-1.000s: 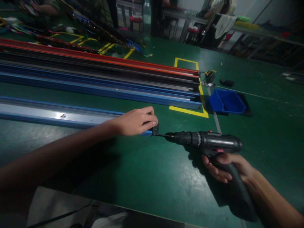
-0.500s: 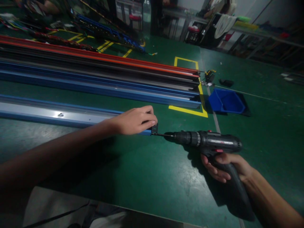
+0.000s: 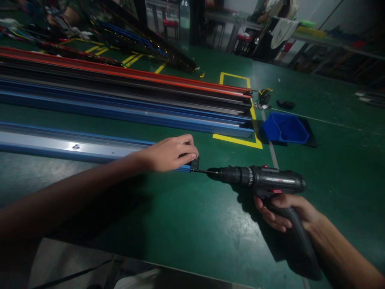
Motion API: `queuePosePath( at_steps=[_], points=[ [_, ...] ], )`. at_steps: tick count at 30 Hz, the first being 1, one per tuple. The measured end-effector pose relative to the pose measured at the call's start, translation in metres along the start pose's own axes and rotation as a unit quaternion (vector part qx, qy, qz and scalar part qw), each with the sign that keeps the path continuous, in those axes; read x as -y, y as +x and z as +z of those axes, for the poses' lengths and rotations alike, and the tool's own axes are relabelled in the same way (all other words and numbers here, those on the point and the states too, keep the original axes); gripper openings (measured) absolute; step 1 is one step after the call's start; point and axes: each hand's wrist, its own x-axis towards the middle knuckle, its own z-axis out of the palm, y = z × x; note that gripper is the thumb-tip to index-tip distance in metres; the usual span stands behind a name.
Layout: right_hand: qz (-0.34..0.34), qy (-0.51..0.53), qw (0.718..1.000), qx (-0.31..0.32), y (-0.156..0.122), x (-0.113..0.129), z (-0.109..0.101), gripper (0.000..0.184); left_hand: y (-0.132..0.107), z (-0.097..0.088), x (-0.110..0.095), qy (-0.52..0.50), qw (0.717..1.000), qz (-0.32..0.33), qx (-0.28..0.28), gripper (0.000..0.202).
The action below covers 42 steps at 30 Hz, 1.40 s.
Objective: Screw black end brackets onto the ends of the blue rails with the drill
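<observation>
My right hand (image 3: 278, 212) is wrapped round the handle of a black cordless drill (image 3: 264, 178), which points left. Its long thin bit (image 3: 203, 171) reaches the end of a blue and silver aluminium profile (image 3: 51, 140), at a small black end cap (image 3: 195, 163). Over that same end lies my left hand (image 3: 173, 153), its fingers curled and closed on the profile and cap. The palm hides much of the profile's end, and whether a screw sits at the bit's tip I cannot make out.
Behind lie several long profiles, a blue one (image 3: 126, 114) nearest and a red one (image 3: 129, 72) farthest. A blue bin (image 3: 285, 128) stands right of them, beside yellow floor-style tape (image 3: 237, 141). Wired black strips (image 3: 156, 48) and another person's hand (image 3: 70, 16) are at the back left.
At the back, a dark strip has swung down and to the right over the green surface. My hands, the drill and the profile stay almost where they were.
</observation>
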Motion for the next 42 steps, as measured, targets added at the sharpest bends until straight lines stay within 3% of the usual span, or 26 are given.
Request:
queuePosePath(
  at_steps=[42],
  points=[
    [0.015, -0.005, 1.0, -0.019, 0.0004, 0.0013, 0.0028, 0.03, -0.0001, -0.0002, -0.0006, 0.004, 1.0, 0.002, -0.001, 0.039]
  ],
)
